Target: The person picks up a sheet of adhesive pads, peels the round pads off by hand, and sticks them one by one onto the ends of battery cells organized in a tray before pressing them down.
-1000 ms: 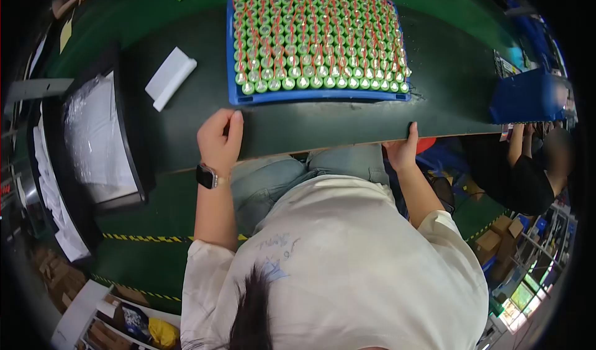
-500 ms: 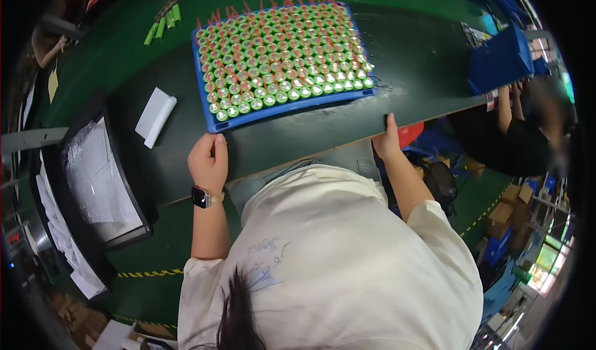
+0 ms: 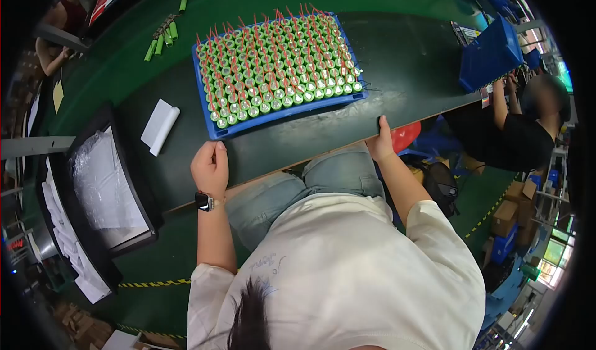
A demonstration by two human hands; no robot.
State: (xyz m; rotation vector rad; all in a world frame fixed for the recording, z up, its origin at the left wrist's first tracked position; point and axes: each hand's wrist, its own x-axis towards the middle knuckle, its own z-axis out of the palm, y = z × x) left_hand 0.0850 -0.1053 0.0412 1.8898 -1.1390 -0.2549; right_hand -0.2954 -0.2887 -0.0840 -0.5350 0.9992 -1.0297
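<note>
A blue tray [image 3: 292,109] on the dark tabletop holds closely packed rows of green cylindrical battery cells [image 3: 266,107], with thin red wires sticking up among them. My left hand [image 3: 210,167] rests closed on the table just below the tray's near left corner, apart from it; no object shows in its curled fingers. At the table's front edge [image 3: 335,152], my right hand [image 3: 381,141] grips the rim, thumb on top and the other fingers hidden below. Nearest the left hand lies a folded white sheet [image 3: 160,126].
Several loose green cells [image 3: 159,44] lie at the far left. A black tray [image 3: 153,222] with plastic-wrapped white sheets stands at left. To the right, a co-worker [image 3: 521,132] sits by a tilted blue bin [image 3: 493,57]. A red stool [image 3: 406,136] is below the table edge.
The view has shifted slightly, with the battery tray lower in the picture and more of my legs showing. Both hands keep about the same places on the table.
</note>
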